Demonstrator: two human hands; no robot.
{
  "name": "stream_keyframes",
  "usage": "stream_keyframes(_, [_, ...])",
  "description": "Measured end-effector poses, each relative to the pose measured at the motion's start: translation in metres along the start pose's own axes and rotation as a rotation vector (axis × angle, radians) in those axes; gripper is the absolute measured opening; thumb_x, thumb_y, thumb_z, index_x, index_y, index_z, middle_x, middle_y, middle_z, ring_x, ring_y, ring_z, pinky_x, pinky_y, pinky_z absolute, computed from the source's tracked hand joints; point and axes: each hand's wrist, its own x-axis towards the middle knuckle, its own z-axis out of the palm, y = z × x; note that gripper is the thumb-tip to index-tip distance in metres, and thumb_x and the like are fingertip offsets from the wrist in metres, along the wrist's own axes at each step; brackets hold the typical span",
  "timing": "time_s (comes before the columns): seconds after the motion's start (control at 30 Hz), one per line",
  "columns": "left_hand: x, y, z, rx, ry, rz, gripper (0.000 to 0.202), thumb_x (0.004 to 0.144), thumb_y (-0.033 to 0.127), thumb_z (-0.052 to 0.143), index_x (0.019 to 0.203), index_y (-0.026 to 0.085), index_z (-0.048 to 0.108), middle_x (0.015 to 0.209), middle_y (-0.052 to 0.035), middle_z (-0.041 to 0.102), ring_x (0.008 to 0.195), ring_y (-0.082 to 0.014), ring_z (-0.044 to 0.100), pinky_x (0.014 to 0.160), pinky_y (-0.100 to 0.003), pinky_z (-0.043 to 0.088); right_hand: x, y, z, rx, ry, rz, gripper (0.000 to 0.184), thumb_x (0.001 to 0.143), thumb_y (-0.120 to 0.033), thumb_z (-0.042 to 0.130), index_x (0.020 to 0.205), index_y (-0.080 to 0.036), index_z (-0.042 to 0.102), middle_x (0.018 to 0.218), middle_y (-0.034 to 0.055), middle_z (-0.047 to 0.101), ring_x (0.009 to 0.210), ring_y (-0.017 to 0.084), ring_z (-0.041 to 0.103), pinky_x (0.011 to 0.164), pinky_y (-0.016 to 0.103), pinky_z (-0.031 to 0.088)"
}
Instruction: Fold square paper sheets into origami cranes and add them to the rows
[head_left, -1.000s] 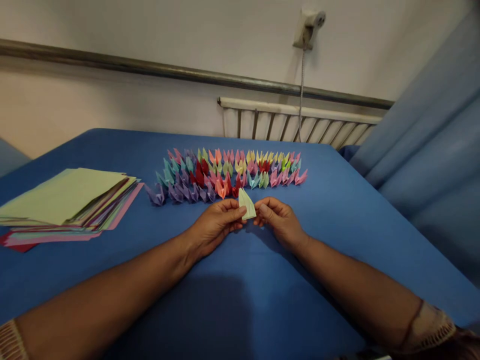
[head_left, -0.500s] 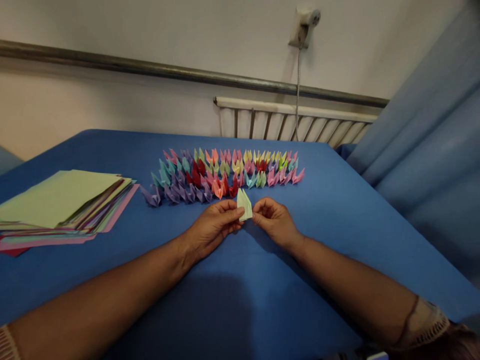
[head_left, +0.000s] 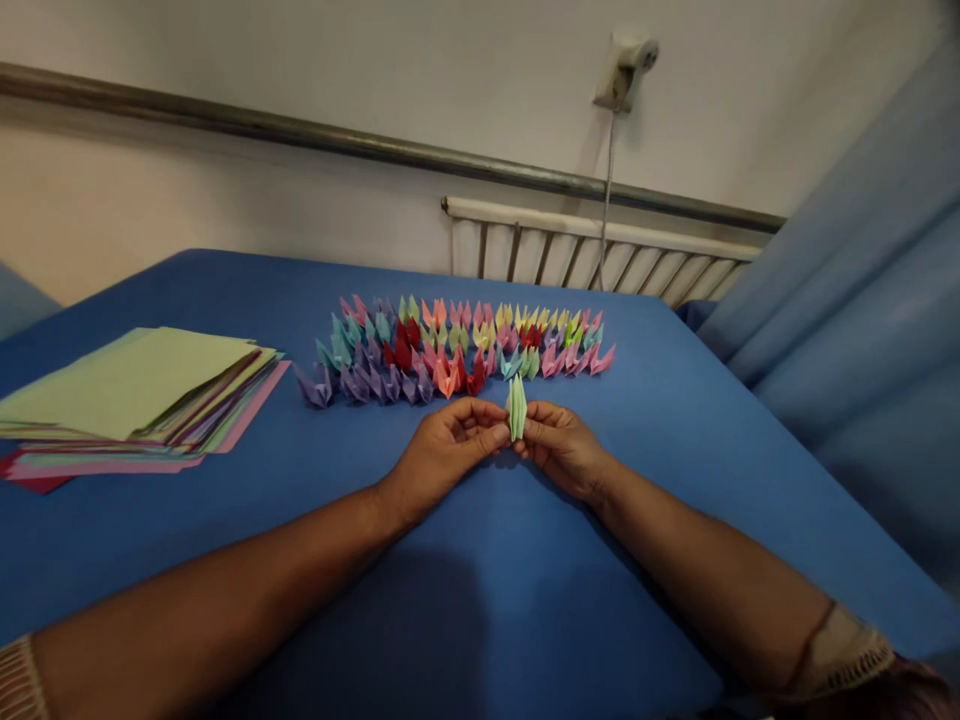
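L hand [head_left: 442,450] and R hand [head_left: 566,450] both pinch the small light-green folded paper [head_left: 517,408], one from each side. It stands upright btwn the fingertips — layered edges facing the near side, prob. so that the folds can be seen and pressed evenly. It is held over the blue table [head_left: 585,580], just in front of the paper cranes [head_left: 448,378]. These stand in close rows, points up, prob. to save space. Farther left, the stack of coloured sheets [head_left: 135,380] lies well apart, maybe to leave room for working.

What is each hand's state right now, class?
Left hand: closed, holding the pale green folded paper from its left side.
Right hand: closed, holding the same paper from its right.
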Motion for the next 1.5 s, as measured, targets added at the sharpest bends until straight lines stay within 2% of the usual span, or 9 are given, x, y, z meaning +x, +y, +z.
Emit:
stream_keyframes(0.27, [0.0, -0.004, 0.004, -0.079, 0.012, -0.009, 0.034, 0.063, 0.027, 0.082, 0.084, 0.017, 0.058, 0.073, 0.0022, 0.066, 0.07, -0.0122, 0.065, 0.072, -0.026, 0.052, -0.002, 0.0, 0.001, -0.017, -0.049, -0.002, 0.017, 0.072, -0.029, 0.079, 0.078, -0.017, 0.069, 0.068, -0.0014, 0.066, 0.057, 0.008, 0.058, 0.058, 0.022, 0.046])
stream_keyframes(0.5, [0.0, -0.001, 0.003, 0.041, 0.054, -0.032, 0.019, 0.075, 0.031, 0.069, 0.083, 0.016, 0.06, 0.071, 0.0016, 0.062, 0.066, -0.0108, 0.059, 0.066, -0.024, 0.049, -0.001, 0.0, 0.003, -0.06, -0.032, 0.009, 0.023, 0.069, -0.034, 0.081, 0.078, -0.017, 0.068, 0.069, -0.0005, 0.067, 0.058, 0.009, 0.058, 0.058, 0.021, 0.045])
stream_keyframes(0.67, [0.004, -0.011, 0.0, 0.043, 0.083, -0.027, 0.03, 0.066, 0.03, 0.077, 0.083, 0.016, 0.057, 0.073, 0.002, 0.062, 0.067, -0.0117, 0.059, 0.067, -0.026, 0.049, -0.002, 0.003, 0.002, -0.107, -0.035, -0.017, 0.025, 0.069, -0.037, 0.08, 0.079, -0.018, 0.068, 0.068, -0.0012, 0.066, 0.058, 0.01, 0.059, 0.058, 0.022, 0.045])
stream_keyframes(0.8, [0.008, -0.018, -0.002, 0.07, 0.131, -0.026, 0.035, 0.065, 0.027, 0.077, 0.093, 0.016, 0.058, 0.084, -0.0001, 0.065, 0.07, -0.0118, 0.061, 0.067, -0.026, 0.05, -0.004, 0.001, 0.004, -0.124, -0.07, -0.048, 0.028, 0.076, -0.045, 0.073, 0.078, -0.018, 0.067, 0.067, -0.0003, 0.067, 0.062, 0.011, 0.062, 0.062, 0.024, 0.048])
stream_keyframes(1.0, [0.007, -0.016, -0.004, 0.123, 0.085, -0.056, 0.025, 0.068, 0.033, 0.074, 0.08, 0.016, 0.061, 0.071, 0.0015, 0.063, 0.065, -0.0121, 0.059, 0.062, -0.024, 0.046, -0.003, 0.002, 0.01, -0.336, 0.036, -0.142, 0.029, 0.069, -0.042, 0.079, 0.076, -0.018, 0.066, 0.063, -0.0013, 0.067, 0.056, 0.01, 0.06, 0.06, 0.024, 0.048])
stream_keyframes(1.13, [0.006, -0.013, -0.003, 0.105, 0.142, -0.029, 0.024, 0.067, 0.033, 0.075, 0.072, 0.016, 0.059, 0.066, 0.0038, 0.057, 0.06, -0.0099, 0.055, 0.06, -0.023, 0.045, -0.002, 0.007, 0.011, -0.397, 0.107, -0.167, 0.032, 0.072, -0.047, 0.074, 0.076, -0.018, 0.063, 0.062, -0.0002, 0.067, 0.054, 0.011, 0.062, 0.055, 0.024, 0.048])
stream_keyframes(1.27, [0.006, -0.012, -0.003, 0.118, 0.129, -0.034, 0.021, 0.069, 0.031, 0.073, 0.07, 0.016, 0.059, 0.062, 0.0039, 0.056, 0.056, -0.0091, 0.053, 0.056, -0.022, 0.044, -0.004, 0.01, 0.011, -0.442, 0.124, -0.186, 0.032, 0.077, -0.049, 0.068, 0.074, -0.019, 0.059, 0.062, -0.0015, 0.065, 0.05, 0.011, 0.06, 0.05, 0.023, 0.046])
stream_keyframes(1.43, [0.006, -0.013, -0.003, 0.06, 0.059, -0.017, 0.026, 0.071, 0.034, 0.074, 0.088, 0.016, 0.065, 0.072, 0.0006, 0.064, 0.065, -0.0122, 0.059, 0.063, -0.025, 0.049, -0.01, 0.008, 0.009, -0.696, 0.096, -0.334, 0.021, 0.087, -0.037, 0.059, 0.074, -0.021, 0.058, 0.064, -0.0025, 0.063, 0.053, 0.01, 0.057, 0.054, 0.024, 0.044])
stream_keyframes(1.5, [0.007, -0.013, -0.003, 0.087, 0.027, -0.004, 0.027, 0.07, 0.035, 0.075, 0.088, 0.016, 0.068, 0.077, -0.0015, 0.067, 0.071, -0.0145, 0.061, 0.068, -0.027, 0.05, -0.012, 0.008, 0.009, -0.792, 0.088, -0.369, 0.017, 0.088, -0.033, 0.056, 0.076, -0.021, 0.059, 0.066, -0.0022, 0.064, 0.056, 0.011, 0.057, 0.056, 0.024, 0.044])
